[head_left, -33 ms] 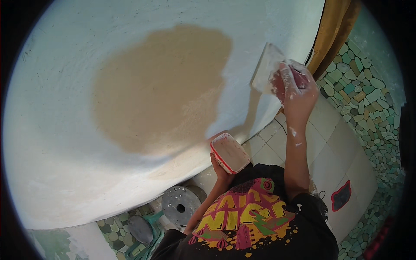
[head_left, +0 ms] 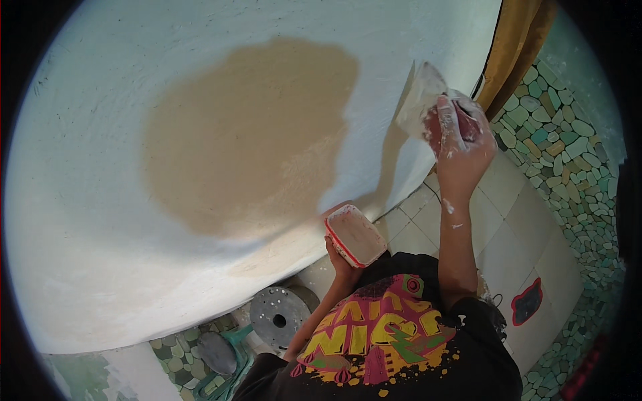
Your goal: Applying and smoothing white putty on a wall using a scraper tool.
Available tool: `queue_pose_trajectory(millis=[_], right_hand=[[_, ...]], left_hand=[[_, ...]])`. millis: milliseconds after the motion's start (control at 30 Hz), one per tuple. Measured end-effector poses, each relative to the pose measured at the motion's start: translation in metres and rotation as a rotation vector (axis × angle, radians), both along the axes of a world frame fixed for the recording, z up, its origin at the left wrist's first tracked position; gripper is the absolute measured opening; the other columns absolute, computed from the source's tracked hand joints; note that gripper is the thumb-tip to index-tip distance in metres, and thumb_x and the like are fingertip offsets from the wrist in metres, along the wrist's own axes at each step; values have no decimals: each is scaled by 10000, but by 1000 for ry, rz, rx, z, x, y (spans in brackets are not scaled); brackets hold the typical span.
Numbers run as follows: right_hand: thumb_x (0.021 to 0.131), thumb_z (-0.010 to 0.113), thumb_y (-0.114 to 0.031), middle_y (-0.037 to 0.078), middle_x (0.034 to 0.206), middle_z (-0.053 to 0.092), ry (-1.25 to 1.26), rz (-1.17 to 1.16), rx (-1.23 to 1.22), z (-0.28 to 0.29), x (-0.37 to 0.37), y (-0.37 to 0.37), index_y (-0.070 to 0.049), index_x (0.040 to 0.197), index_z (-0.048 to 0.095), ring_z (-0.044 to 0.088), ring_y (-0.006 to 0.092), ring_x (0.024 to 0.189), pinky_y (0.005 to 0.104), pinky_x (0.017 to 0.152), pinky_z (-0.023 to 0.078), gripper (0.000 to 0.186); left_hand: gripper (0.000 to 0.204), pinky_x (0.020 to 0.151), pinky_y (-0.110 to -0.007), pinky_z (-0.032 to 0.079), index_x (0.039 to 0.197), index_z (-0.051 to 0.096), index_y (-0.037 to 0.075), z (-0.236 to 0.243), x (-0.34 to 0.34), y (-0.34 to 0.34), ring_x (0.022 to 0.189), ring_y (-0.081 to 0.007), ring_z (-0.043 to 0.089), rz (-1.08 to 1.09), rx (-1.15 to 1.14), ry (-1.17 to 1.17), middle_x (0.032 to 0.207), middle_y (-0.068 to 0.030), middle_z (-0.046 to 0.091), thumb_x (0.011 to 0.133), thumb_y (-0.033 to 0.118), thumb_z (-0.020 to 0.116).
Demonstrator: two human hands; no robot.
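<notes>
Head view, looking down along a white plastered wall (head_left: 100, 220) that bears a large bare tan patch (head_left: 247, 134), the landmark for all positions below.

Right hand (head_left: 458, 144): raised to the right of the tan patch, fingers closed around the handle of a flat, putty-smeared scraper blade (head_left: 420, 100). The blade lies against the white wall just beyond the patch's right edge. White smears mark the fingers and the forearm.

Left hand (head_left: 341, 260): below and to the right of the tan patch, closed under a small rectangular red-rimmed tray filled with white putty (head_left: 356, 235). The tray is tilted and held close to the wall's lower part, apart from the scraper.

Surroundings: a mustard-yellow curtain (head_left: 518, 47) hangs at the far right of the patch, beyond the wall's edge. A floor of pale square tiles (head_left: 528, 200) lies under the right arm, bordered by a green and beige pebble mosaic (head_left: 568, 154). Below the patch, at the wall's foot, stand a round grey perforated lid (head_left: 277, 314) and a green object that is partly hidden.
</notes>
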State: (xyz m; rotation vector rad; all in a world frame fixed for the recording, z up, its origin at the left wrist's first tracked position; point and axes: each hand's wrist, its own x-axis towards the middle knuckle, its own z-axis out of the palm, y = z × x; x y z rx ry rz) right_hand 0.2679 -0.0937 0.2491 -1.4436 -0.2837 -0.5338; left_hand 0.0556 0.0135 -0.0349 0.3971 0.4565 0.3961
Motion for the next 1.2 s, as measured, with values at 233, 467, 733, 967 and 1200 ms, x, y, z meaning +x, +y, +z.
queue_pose_trajectory(millis=[233, 467, 733, 967, 1200], right_hand=[[825, 654, 144, 162, 1267, 705, -595, -88, -435, -5, -10, 36, 2, 1197, 699, 686, 318, 1168, 388, 997, 546, 400], [806, 639, 169, 159, 1215, 728, -489, 225, -440, -23, -34, 18, -4, 1210, 708, 721, 310, 1091, 383, 927, 579, 445], [764, 684, 87, 138, 1125, 741, -575, 16, -300, 1, -1, 27, -83, 1237, 729, 730, 309, 983, 382, 808, 601, 504], [665, 692, 45, 103, 1167, 721, -579, 143, -487, -18, -53, 39, -124, 1267, 723, 712, 278, 952, 381, 754, 588, 626], [720, 638, 137, 143, 1204, 719, -519, 113, -323, 8, -18, 28, -80, 1253, 724, 712, 320, 1003, 413, 823, 583, 583]], left_hand=[[736, 1131, -568, 411, 1556, 383, 156, 4, 1, 0, 1354, -354, 518, -32, 39, 38, 1505, -124, 509, 1030, 664, 303], [750, 1140, -559, 405, 1567, 368, 149, 6, 0, 1, 1357, -355, 516, -24, -13, 51, 1515, -128, 499, 1030, 668, 296], [796, 1150, -577, 405, 1583, 337, 151, 1, 2, -2, 1393, -357, 489, -105, 33, -55, 1549, -128, 465, 1017, 710, 293], [734, 1144, -557, 403, 1567, 369, 154, 20, 11, -9, 1360, -357, 513, -4, -19, 39, 1513, -120, 504, 1029, 650, 317], [741, 1114, -559, 434, 1553, 391, 154, 4, 6, -5, 1330, -356, 538, -87, -94, -45, 1482, -116, 530, 1016, 663, 343]])
